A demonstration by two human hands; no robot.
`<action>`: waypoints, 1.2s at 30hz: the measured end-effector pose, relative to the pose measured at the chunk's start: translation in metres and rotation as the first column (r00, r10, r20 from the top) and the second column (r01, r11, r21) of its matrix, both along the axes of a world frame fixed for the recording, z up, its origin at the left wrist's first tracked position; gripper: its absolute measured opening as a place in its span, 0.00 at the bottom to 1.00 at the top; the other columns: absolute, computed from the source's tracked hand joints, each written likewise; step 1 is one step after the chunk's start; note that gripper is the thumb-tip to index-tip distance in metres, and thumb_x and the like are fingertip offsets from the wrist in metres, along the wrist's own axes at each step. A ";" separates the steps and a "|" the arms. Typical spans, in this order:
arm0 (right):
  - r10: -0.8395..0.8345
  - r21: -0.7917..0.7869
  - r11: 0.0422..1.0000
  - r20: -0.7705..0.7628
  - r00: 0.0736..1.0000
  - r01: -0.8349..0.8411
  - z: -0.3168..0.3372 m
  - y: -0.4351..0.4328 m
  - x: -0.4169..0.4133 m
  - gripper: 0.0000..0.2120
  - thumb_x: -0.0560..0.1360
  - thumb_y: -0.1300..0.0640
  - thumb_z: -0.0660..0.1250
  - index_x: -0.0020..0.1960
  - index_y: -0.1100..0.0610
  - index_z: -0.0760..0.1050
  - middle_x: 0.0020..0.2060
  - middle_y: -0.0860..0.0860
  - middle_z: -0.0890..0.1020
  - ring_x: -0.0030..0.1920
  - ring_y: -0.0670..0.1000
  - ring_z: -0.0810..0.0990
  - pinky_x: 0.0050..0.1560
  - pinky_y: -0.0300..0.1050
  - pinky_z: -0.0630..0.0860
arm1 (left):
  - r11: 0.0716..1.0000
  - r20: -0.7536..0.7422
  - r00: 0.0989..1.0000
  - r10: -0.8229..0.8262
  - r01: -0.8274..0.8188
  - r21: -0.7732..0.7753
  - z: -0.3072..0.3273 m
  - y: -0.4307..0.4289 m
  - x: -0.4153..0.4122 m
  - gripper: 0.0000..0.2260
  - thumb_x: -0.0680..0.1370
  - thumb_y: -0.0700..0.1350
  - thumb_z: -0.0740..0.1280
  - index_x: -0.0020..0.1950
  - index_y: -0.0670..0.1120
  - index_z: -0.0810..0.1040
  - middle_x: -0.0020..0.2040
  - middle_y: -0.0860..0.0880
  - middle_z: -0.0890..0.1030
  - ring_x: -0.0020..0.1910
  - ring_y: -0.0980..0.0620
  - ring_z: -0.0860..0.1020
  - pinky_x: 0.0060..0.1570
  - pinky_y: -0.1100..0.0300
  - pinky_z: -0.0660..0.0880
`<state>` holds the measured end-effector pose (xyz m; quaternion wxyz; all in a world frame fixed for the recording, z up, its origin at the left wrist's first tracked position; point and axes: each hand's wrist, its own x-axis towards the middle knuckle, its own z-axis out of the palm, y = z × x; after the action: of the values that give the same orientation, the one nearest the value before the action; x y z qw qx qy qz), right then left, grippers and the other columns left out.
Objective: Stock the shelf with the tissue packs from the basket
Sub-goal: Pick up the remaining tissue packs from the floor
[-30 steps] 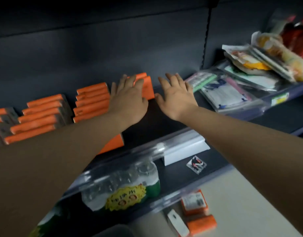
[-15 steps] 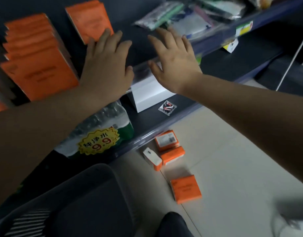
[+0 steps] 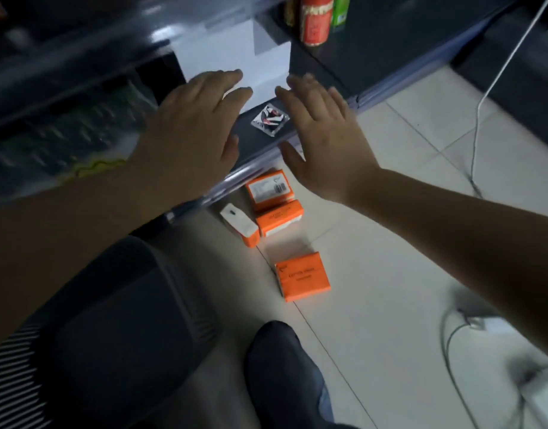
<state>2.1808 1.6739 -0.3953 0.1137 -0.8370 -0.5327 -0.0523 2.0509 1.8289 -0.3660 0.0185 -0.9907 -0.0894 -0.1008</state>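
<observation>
4 packs lie on the floor at 6 o'clock of the shelf, 3 huddled, 1 apart at 5 o'clock with its long axis about 8 to 2 o'clock, face up. Likely light, soft and slick, so pinch across the short width. Left hand and right hand hover spread, empty.

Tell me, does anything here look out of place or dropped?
Yes. Four orange tissue packs lie scattered on the floor beside the lowest shelf, not stocked on it. The left hand and right hand are open, holding none.
</observation>
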 end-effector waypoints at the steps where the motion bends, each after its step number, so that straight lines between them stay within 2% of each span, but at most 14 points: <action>1: 0.015 -0.034 0.999 -0.014 1.000 -0.016 -0.013 -0.008 -0.005 0.31 0.77 0.49 0.60 0.77 0.56 0.56 0.76 0.55 0.59 0.77 0.56 0.53 0.76 0.55 0.49 | 1.000 -0.026 0.999 -0.020 0.020 -0.003 -0.010 -0.002 -0.003 0.25 0.76 0.42 0.64 0.72 0.40 0.66 0.73 0.41 0.66 0.71 0.40 0.65 0.68 0.45 0.64; 5: 0.027 -0.128 0.991 -0.109 0.994 -0.041 -0.066 -0.040 -0.020 0.31 0.78 0.49 0.60 0.77 0.57 0.56 0.76 0.57 0.59 0.76 0.58 0.55 0.76 0.57 0.51 | 0.999 -0.158 0.987 -0.038 0.033 -0.035 -0.048 -0.015 -0.013 0.26 0.74 0.42 0.66 0.72 0.39 0.67 0.73 0.40 0.66 0.71 0.40 0.66 0.69 0.45 0.65; 10: 0.019 -0.272 0.959 -0.210 0.978 -0.077 -0.121 -0.073 -0.035 0.32 0.78 0.48 0.60 0.77 0.58 0.54 0.76 0.57 0.57 0.77 0.58 0.53 0.76 0.57 0.49 | 0.997 -0.262 0.965 -0.014 -0.005 -0.073 -0.092 -0.028 -0.019 0.29 0.75 0.46 0.66 0.75 0.42 0.63 0.75 0.42 0.64 0.74 0.43 0.61 0.72 0.49 0.59; 14: -0.017 -0.390 0.917 -0.258 0.966 -0.088 -0.158 -0.092 -0.041 0.34 0.77 0.46 0.59 0.78 0.56 0.50 0.77 0.55 0.54 0.77 0.56 0.49 0.76 0.54 0.44 | 0.993 -0.369 0.929 0.024 -0.065 -0.098 -0.125 -0.033 -0.022 0.32 0.75 0.49 0.66 0.76 0.44 0.59 0.76 0.43 0.61 0.76 0.44 0.58 0.74 0.49 0.58; 20: -0.087 -0.492 0.867 -0.304 0.949 -0.078 -0.202 -0.099 -0.047 0.36 0.77 0.43 0.58 0.78 0.55 0.46 0.78 0.54 0.51 0.78 0.55 0.47 0.75 0.53 0.42 | 0.960 -0.485 0.867 0.112 -0.220 -0.172 -0.163 -0.037 -0.024 0.34 0.74 0.49 0.67 0.77 0.44 0.57 0.75 0.44 0.61 0.74 0.46 0.60 0.72 0.51 0.60; 24: -0.102 -0.539 0.837 -0.319 0.942 -0.092 -0.223 -0.098 -0.048 0.36 0.78 0.43 0.58 0.78 0.55 0.45 0.78 0.54 0.50 0.78 0.55 0.46 0.75 0.53 0.42 | 0.942 -0.529 0.832 0.168 -0.294 -0.163 -0.177 -0.032 -0.026 0.35 0.74 0.48 0.69 0.77 0.44 0.55 0.75 0.44 0.62 0.73 0.45 0.62 0.71 0.51 0.64; 31: -0.163 -0.604 0.793 -0.337 0.927 -0.081 -0.241 -0.094 -0.039 0.38 0.76 0.46 0.63 0.78 0.54 0.45 0.78 0.53 0.51 0.78 0.53 0.48 0.75 0.52 0.45 | 0.956 -0.591 0.790 0.162 -0.274 -0.105 -0.192 -0.018 -0.020 0.37 0.74 0.44 0.68 0.78 0.44 0.51 0.77 0.43 0.58 0.75 0.45 0.58 0.74 0.51 0.59; 36: -0.159 -0.661 0.742 -0.337 0.928 -0.113 -0.247 -0.087 -0.032 0.39 0.75 0.48 0.64 0.78 0.55 0.46 0.77 0.54 0.55 0.77 0.53 0.52 0.75 0.53 0.51 | 0.969 -0.599 0.790 0.127 -0.228 -0.096 -0.201 -0.016 -0.014 0.38 0.76 0.44 0.68 0.79 0.50 0.49 0.78 0.45 0.56 0.76 0.45 0.56 0.73 0.51 0.58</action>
<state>2.1493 1.5870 -0.6426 -0.0965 -0.8222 -0.4736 0.3007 2.0367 1.8124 -0.5668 -0.0267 -0.9581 -0.1802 0.2209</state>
